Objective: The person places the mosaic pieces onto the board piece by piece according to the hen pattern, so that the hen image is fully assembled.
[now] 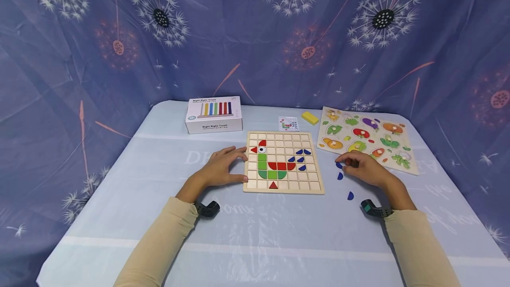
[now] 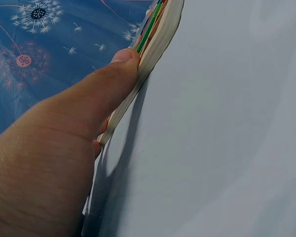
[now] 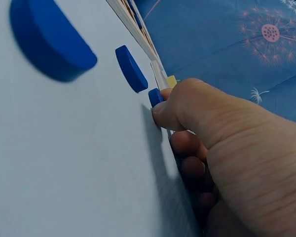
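Observation:
A square wooden grid board (image 1: 292, 185) lies mid-table, with red, green, white and blue pieces forming a bird. At its left side rests my left hand (image 1: 223, 166), thumb and fingertips spread along the edge. In the left wrist view the thumb (image 2: 116, 74) presses against the board's rim (image 2: 160, 42). To the right of the board, my right hand (image 1: 364, 167) pinches a blue half-round piece (image 3: 155, 97) between thumb and index finger, low over the table. Two more blue half-round pieces lie nearer me, one (image 1: 340, 176) just below the hand and another (image 1: 350, 195) farther down.
Behind the board are a small pattern card (image 1: 288, 123) and a yellow block (image 1: 310, 118). A white box (image 1: 214, 115) stands at the back left. The vegetable puzzle board (image 1: 368, 138) lies at the back right, close beyond my right hand. A patterned curtain (image 1: 239, 34) hangs behind the table.

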The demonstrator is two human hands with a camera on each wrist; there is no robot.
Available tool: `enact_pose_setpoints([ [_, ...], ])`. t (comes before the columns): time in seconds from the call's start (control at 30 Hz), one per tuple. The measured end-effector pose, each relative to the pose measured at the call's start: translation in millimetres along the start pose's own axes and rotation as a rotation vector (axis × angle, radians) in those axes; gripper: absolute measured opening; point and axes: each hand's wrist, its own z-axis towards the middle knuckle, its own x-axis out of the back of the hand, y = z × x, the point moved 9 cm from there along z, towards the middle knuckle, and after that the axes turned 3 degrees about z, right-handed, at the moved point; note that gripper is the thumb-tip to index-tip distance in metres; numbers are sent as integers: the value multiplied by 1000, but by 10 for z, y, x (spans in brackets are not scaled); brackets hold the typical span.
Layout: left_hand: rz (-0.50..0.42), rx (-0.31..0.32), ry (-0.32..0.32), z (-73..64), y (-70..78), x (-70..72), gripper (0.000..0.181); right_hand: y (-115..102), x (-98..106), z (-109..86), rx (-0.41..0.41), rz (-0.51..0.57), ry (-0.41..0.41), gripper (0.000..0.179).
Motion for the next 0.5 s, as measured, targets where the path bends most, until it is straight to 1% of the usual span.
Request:
enact_pose_setpoints([
  [0.23, 7, -4, -2, 15, 12, -7, 58, -29, 14, -9, 9, -6, -1, 27],
  [0.37, 8, -17, 1, 20, 38, -19, 59, -58, 33, 1, 45, -29, 23, 27],
  [0.5, 16, -19, 11, 2, 37, -3, 60, -107, 24, 31, 76, -26, 36, 27],
])
